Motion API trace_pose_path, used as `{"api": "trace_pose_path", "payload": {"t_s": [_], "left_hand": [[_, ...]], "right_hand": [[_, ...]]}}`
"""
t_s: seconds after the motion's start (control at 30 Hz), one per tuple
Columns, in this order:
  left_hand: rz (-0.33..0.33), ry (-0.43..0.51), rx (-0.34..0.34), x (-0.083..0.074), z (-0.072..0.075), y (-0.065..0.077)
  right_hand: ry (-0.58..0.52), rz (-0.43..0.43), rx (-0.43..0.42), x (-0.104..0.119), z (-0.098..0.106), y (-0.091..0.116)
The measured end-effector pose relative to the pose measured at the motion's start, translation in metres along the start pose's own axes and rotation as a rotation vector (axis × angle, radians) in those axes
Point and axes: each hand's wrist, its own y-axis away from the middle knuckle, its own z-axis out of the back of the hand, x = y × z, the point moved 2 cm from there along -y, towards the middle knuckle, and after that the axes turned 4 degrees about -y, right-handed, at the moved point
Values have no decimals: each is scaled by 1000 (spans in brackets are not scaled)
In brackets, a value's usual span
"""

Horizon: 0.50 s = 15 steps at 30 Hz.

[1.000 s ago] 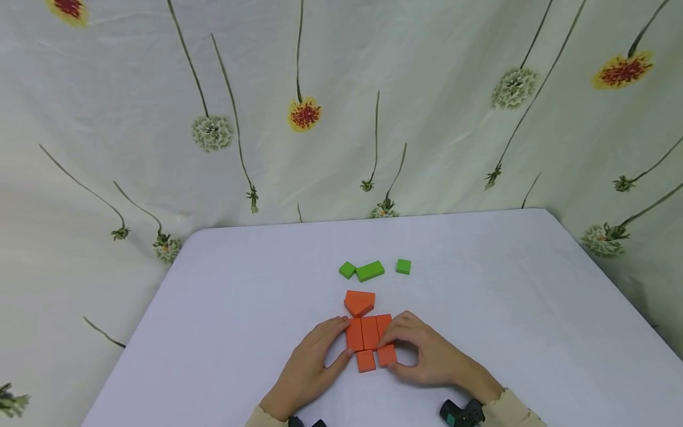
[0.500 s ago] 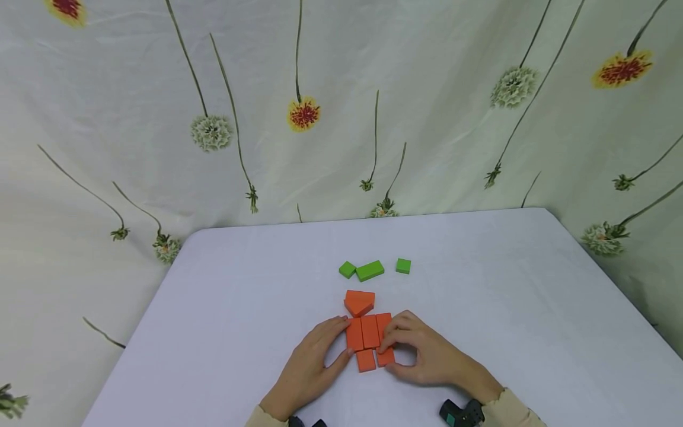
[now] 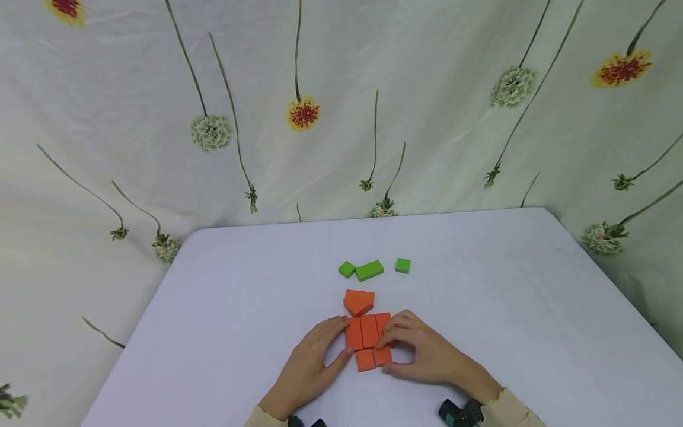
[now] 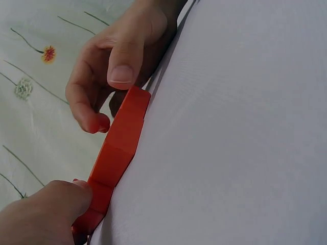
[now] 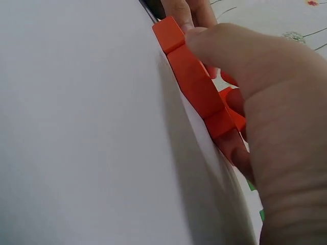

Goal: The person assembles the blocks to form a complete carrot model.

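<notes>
Surface: pale, far corners rounded.
Green blocks: three, far; left two close together, right one apart.
Orange blocks: clustered nearer, pointed piece farthest.

**Orange blocks, flat on white bench**

Three rectangular blocks in a row, long sides together. On their near side, a left square block and a right square block, just beside each other. Beyond the row, a wedge-ended block, point toward the person. Left hand touches row's left edge; right hand pinches right square block, thumb against curled finger.
</notes>
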Motion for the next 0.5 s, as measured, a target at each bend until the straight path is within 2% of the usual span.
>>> {"api": "trace_pose_path", "payload": {"t_s": [0.17, 0.33, 0.5], "left_hand": [[4, 6, 7, 0, 0, 0], [-12, 13, -13, 1, 0, -1], [-18, 14, -22, 1, 0, -1]], "right_hand": [[83, 91, -44, 5, -6, -1], [178, 206, -21, 9, -12, -4], [174, 218, -33, 10, -13, -5]]}}
